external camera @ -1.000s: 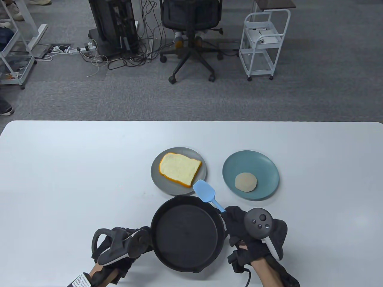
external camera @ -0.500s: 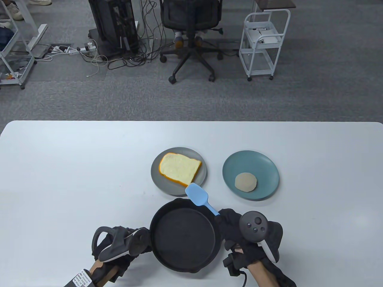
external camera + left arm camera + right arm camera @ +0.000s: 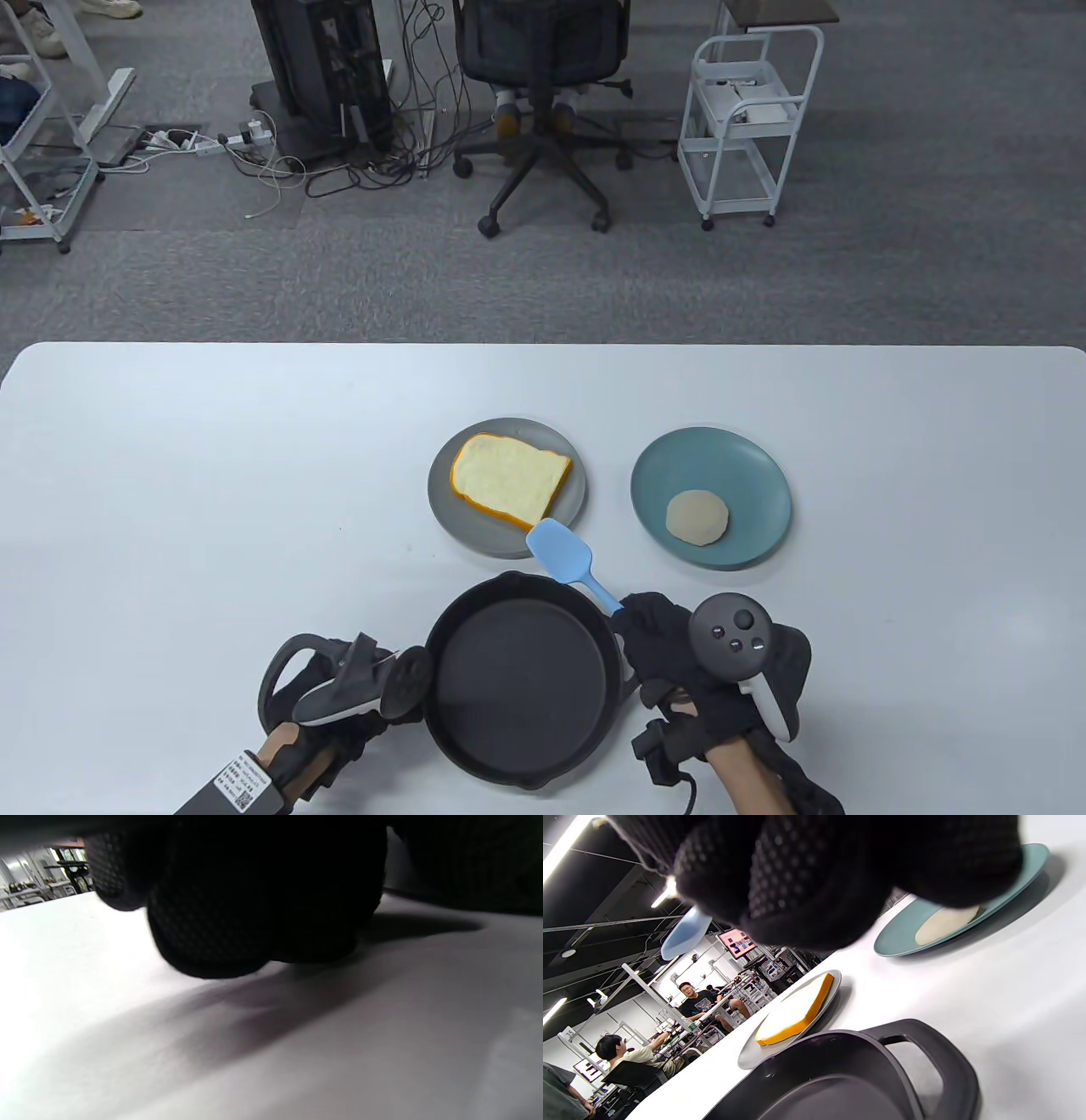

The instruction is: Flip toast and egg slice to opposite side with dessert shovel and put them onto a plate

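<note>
1. Toast [image 3: 509, 490]: one slice, pale face up with an orange crust; lies flat on the grey plate [image 3: 445, 509] at mid-bench; seen edge-on in the right wrist view [image 3: 797, 1012].
2. Egg slice [image 3: 696, 517]: a pale round disc; lies flat in the teal plate [image 3: 747, 463], toward its near side; this plate sits right of the grey plate, apart from it.
3. Dessert shovel [image 3: 560, 552]: light blue; its blade hangs over the near edge of the grey plate and the far rim of the pan, just near-right of the toast; whether it touches either cannot be told; the handle runs down to the right into the right hand.
4. Right hand [image 3: 679, 654]: gloved, fingers curled round the shovel handle, holding it; placed just right of the pan; a tracker sits on its back.
5. Pan [image 3: 517, 679]: black, round, nothing in it; stands on the bench nearest the viewer, below the grey plate; a loop handle shows on its right side in the right wrist view [image 3: 925, 1052].
6. Left hand [image 3: 339, 696]: gloved, at the left side of the pan; the tracker hides the fingers in the table view, and the left wrist view shows only dark glove close above the bench; its grasp cannot be told.
7. Bench [image 3: 212, 475]: white surface carrying all items.
</note>
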{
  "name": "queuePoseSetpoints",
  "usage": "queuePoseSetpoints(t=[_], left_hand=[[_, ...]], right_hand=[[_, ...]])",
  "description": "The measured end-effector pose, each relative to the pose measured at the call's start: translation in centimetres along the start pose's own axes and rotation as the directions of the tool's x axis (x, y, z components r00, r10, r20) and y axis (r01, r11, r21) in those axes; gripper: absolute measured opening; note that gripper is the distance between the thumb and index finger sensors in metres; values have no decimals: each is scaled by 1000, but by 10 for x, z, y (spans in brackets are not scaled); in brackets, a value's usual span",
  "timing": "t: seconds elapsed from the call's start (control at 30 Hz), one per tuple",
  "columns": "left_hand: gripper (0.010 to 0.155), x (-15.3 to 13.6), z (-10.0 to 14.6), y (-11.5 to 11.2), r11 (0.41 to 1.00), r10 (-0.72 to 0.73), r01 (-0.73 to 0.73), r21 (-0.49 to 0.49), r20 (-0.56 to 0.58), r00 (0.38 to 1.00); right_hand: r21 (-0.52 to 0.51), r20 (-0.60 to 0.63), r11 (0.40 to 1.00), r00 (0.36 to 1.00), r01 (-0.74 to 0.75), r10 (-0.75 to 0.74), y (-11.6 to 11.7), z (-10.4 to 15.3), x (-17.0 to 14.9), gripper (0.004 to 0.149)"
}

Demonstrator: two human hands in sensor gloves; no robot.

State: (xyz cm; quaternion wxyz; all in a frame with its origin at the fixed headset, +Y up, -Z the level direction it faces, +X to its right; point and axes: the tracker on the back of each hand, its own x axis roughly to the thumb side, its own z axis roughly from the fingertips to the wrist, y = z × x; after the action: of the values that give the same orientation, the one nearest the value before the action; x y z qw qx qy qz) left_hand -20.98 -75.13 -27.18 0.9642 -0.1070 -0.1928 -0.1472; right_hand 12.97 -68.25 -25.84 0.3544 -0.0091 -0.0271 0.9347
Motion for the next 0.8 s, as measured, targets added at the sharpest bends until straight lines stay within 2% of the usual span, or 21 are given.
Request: queuePoseSetpoints(t=[0.17, 0.37, 0.47, 0.53, 0.63, 0.73, 0.8], left_hand=[[66, 0, 1, 1, 1000, -23, 23, -10, -6, 1000], [92, -17, 8, 8, 995, 9, -12, -100, -24, 1000], [93, -35, 14, 15, 994, 87, -89, -60, -42, 995], [93, -50, 18, 20, 986, 163, -161, 34, -93, 982], [97, -66, 21, 20, 967, 239, -226, 118, -111, 965], [98, -81, 21, 15, 923, 371, -358, 143, -84, 925], [98, -87, 20, 13, 912, 398, -382, 150, -98, 912]], right_hand=[[2, -8, 1000, 1000, -2, 2, 0, 0, -1, 50], [2, -15, 1000, 1000, -1, 1, -1, -1, -2, 50], [1, -17, 1000, 1000, -1, 1, -1, -1, -2, 50], [-4, -21, 1000, 1000, -2, 2, -1, -1, -3, 50], [-14, -34, 1000, 999, -1, 1, -3, -2, -5, 50], [-42, -58, 999, 998, 2, -5, -9, -5, -11, 50], [-75, -89, 997, 996, 8, -15, -15, -6, -18, 50]])
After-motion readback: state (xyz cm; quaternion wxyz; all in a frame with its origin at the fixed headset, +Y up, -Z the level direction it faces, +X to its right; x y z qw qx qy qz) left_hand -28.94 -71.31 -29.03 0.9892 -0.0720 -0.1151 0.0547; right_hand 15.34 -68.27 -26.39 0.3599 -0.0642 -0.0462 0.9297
